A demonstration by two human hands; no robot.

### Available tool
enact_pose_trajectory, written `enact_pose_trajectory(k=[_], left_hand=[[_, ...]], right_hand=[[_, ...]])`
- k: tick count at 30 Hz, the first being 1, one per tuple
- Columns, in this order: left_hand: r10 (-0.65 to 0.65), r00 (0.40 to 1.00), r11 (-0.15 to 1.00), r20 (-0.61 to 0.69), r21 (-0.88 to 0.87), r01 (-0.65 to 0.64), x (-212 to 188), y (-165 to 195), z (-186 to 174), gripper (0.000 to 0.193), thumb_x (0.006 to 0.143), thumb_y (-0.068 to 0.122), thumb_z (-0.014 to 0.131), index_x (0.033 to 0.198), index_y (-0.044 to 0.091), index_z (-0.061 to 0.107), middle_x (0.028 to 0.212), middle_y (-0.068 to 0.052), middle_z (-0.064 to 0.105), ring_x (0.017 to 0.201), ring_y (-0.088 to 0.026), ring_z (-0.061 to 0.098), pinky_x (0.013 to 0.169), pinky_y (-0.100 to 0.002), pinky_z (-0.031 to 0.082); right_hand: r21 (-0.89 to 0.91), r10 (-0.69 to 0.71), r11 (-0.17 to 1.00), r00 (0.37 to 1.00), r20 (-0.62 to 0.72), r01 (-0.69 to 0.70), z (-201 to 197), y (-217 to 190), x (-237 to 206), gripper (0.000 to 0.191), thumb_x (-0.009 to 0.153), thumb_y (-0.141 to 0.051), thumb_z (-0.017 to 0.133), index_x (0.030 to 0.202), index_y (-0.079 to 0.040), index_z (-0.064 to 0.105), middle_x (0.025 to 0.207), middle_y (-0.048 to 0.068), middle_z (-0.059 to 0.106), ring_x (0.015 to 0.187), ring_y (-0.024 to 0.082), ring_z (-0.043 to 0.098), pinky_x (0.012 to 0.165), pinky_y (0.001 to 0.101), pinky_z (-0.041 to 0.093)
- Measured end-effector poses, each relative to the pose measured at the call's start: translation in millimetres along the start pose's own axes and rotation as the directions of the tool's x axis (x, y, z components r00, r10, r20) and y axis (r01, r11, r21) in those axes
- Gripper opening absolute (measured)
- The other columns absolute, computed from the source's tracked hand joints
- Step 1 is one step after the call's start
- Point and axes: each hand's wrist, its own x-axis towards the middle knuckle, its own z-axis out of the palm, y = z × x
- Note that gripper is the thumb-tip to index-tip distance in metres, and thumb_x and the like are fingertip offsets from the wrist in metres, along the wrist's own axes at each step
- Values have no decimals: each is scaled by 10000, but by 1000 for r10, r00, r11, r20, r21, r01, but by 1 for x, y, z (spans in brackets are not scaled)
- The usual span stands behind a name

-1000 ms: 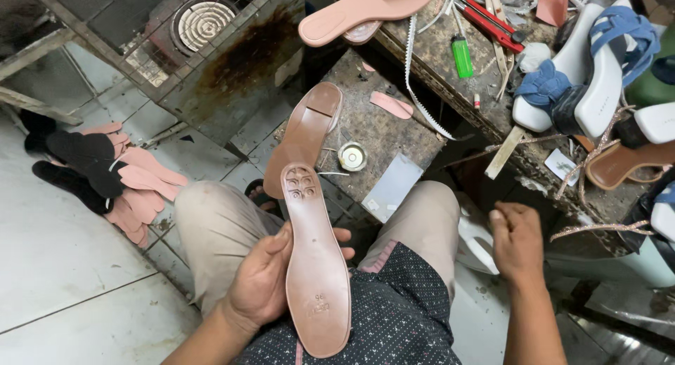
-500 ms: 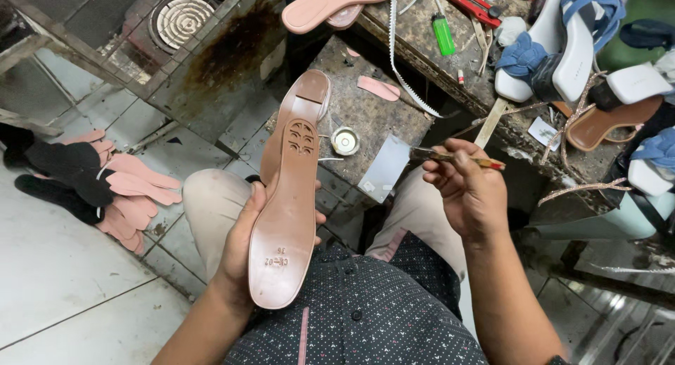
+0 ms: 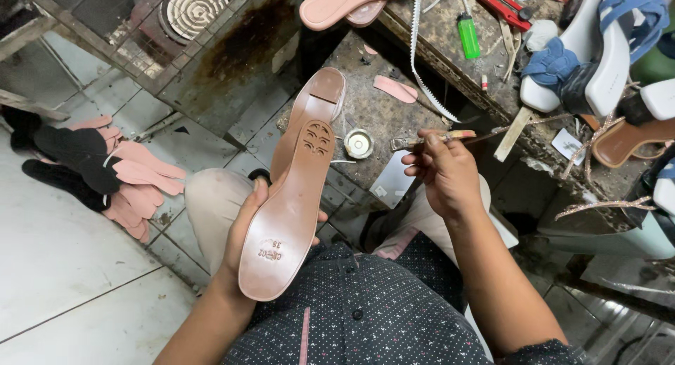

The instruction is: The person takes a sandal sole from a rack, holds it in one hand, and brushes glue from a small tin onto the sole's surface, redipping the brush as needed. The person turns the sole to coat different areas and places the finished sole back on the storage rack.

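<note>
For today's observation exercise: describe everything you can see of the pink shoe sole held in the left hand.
The pink shoe sole is long, smooth and rubbery-looking, its underside facing the camera. A patterned tread patch sits near the far end, and small stamped marks near the rounded close end. The left hand grips its edge from beneath, holding it tilted above the lap.

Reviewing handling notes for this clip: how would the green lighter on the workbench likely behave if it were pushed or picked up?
The green lighter lies flat on the cluttered workbench, so it probably slides rather than tips. Its rounded plastic body looks smooth, perhaps slightly slippery and apt to roll. It seems small, rigid and likely light, easily pinched with two fingers.
</note>
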Motion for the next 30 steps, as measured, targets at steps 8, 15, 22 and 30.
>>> enact_pose_trajectory(k=[8, 15, 22, 30], left_hand=[[7, 1000, 999, -10, -50, -8, 2, -6, -6, 720, 1043, 515, 373, 1615, 79, 342, 1246, -126, 625, 995, -231, 690, 734, -344, 618], [36, 999, 996, 40, -79, -32, 1, -8, -13, 735, 1054, 519, 383, 1645, 93, 290, 1366, -140, 585, 1051, -271, 666, 766, -341, 612], [51, 998, 996, 34, -78, -48, 0, -9, -18, 727, 1062, 501, 383, 1635, 59, 318, 1350, -165, 594, 1058, -290, 668, 776, -349, 613], [69, 997, 988, 37, -143, -63, 1, -9, -18, 722, 1064, 496, 373, 1644, 75, 278, 1343, -163, 593, 1064, -295, 673, 780, -363, 626]], right_hand=[[-762, -293, 477, 897, 332, 438, 35, 6, 12, 204, 992, -171, 712, 1122, -13, 715, 1083, 92, 763, 915, 197, 730, 819, 321, 564], [-775, -345, 273, 810, 474, 570, 53, 12, 28, 173, 930, -163, 759, 1062, -58, 717, 1027, 126, 725, 934, 292, 720, 812, 370, 557], [-824, -282, 217, 842, 460, 523, 57, 17, 31, 183, 911, -181, 772, 1045, -67, 722, 988, 135, 722, 901, 322, 709, 771, 398, 548], [-759, -398, 261, 783, 478, 596, 59, 14, 20, 167, 943, -141, 761, 1075, -60, 699, 1037, 106, 723, 883, 255, 719, 725, 338, 554]])
